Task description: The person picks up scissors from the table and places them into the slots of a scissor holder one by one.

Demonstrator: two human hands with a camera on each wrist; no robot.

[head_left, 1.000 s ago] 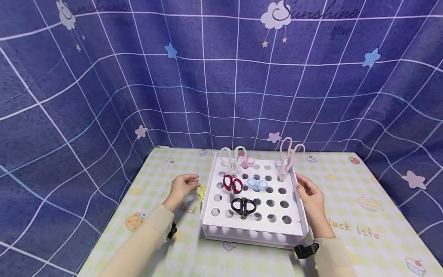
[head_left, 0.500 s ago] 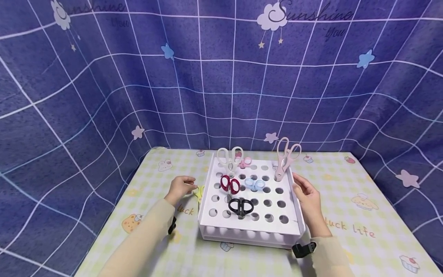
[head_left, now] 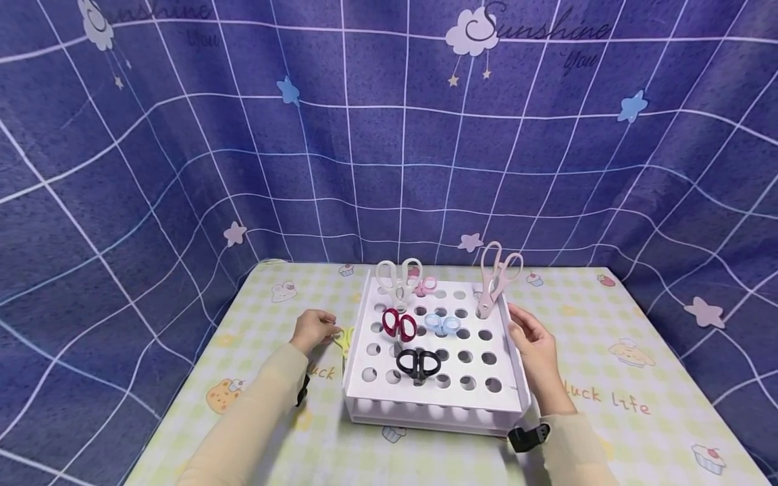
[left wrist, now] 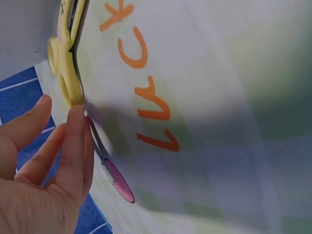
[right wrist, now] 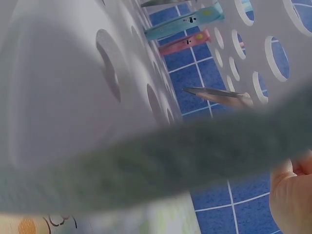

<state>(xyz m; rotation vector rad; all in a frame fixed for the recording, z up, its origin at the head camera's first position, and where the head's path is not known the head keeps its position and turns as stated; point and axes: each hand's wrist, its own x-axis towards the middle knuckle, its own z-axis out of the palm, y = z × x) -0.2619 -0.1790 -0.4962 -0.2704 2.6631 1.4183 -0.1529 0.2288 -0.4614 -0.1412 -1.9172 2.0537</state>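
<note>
In the head view, a white perforated rack (head_left: 483,398) holds several scissors upright in its holes: white scissors (head_left: 399,280), red scissors (head_left: 399,324), black scissors (head_left: 418,364), light blue scissors (head_left: 442,324), small pink scissors (head_left: 425,285) and large pale pink scissors (head_left: 494,287). Yellow scissors (left wrist: 68,63) are outside the rack, along its left wall. One fingertip of my left hand (head_left: 313,331) touches their handle in the left wrist view, while the thumb stays apart from it. My right hand (head_left: 537,351) rests against the rack's right wall, fingers relaxed.
Beneath the rack is a green-checked tablecloth (head_left: 632,445) with cartoon prints and lettering. A blue curtain (head_left: 377,189) with white grid lines hangs behind and at both sides. Inside the rack, the right wrist view shows a turquoise blade sheath (right wrist: 187,22) and a pink one (right wrist: 185,42).
The head view has turned slightly, so everything appears further left. My left fingers have dipped a little and drawn together at the yellow handle. The right hand keeps its place on the rack.
</note>
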